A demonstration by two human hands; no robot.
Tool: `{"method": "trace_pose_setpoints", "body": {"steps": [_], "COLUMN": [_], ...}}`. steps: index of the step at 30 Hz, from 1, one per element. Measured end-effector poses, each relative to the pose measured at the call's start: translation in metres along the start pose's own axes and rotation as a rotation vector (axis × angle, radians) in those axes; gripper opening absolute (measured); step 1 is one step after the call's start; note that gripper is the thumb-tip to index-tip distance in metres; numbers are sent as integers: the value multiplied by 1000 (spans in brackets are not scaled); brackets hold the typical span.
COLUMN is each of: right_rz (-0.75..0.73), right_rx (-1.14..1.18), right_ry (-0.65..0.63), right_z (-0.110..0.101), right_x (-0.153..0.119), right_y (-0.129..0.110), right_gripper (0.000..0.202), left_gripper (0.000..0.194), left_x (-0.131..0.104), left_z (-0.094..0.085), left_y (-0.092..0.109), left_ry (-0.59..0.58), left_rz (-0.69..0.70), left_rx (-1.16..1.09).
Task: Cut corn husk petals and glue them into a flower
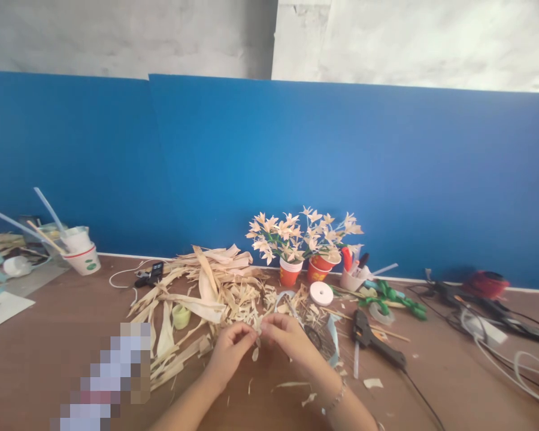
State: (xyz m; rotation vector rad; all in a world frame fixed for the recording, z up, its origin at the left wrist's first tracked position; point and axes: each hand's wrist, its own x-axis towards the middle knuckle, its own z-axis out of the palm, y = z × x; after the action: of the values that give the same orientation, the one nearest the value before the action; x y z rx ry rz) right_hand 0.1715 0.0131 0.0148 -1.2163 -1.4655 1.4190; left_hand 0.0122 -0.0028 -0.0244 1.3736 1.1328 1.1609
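Note:
My left hand (229,353) and my right hand (290,336) meet above the front of the table, thumbs and fingertips pinched together. Between them is a small pale piece of dried husk (257,324), largely covered by the fingers, so its exact shape cannot be made out. Just behind my hands lies a heap of dried corn husks (206,284), long strips on the left and short cut bits toward the middle. A bracelet circles my right wrist. Scraps of husk (291,384) are scattered on the tabletop below.
Husk flowers (287,233) stand in red paper cups (290,274) at the back. A white tape roll (321,293) lies before them. To the right are a black glue gun (372,338), green wrapped pieces (388,293) and tangled cables (489,353). White cups (83,260) stand left.

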Motion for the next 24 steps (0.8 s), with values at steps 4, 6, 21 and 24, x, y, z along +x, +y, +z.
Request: {"method": "trace_pose_setpoints", "body": {"steps": [4,6,21,24], "right_rz": [20,15,574,417], "right_rx": [-38,-98,-1377,-1324], "right_ry": [38,80,522,518], "right_z": [5,1,-177,-189], "right_x": [2,4,-57,-58], "right_y": [6,4,34,55], "right_gripper": [31,36,39,46], "left_gripper": [20,19,22,23], "left_x": [0,0,1,2], "left_z": [1,0,2,2], "left_y": [0,1,-2,-2], "left_ry": [11,32,87,98], "left_rz": [47,73,66,68], "left_rx": [69,96,102,99]}}
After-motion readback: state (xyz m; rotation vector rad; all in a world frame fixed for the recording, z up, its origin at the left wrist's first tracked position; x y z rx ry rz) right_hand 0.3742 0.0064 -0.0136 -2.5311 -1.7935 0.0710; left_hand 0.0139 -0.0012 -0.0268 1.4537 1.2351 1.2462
